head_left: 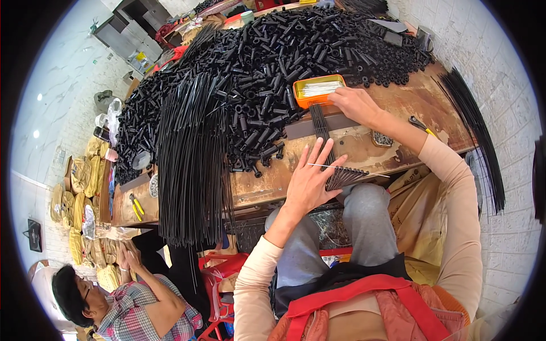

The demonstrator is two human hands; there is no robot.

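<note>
My left hand [307,183] lies over a fan of thin black rods [343,177], its fingers stretched and spread apart. A thin pale needle-like rod [369,173] runs across the fan and past those fingers. From the fan, the black rods [320,120] continue as a narrow bundle over a dark flat strip [300,129] on the table. My right hand [357,106] is at the near right corner of an orange box [310,103] with thin white sticks [319,88] in it. Its fingertips are pinched together; what they hold, if anything, is hidden.
A huge heap of black tubular parts [267,62] covers the wooden table [256,190]. Long black rods [190,153] hang over the front edge, more [475,136] at right. Pliers [136,207], cutters [422,126] and a small parts dish [381,138] lie about. Another person [131,295] sits lower left.
</note>
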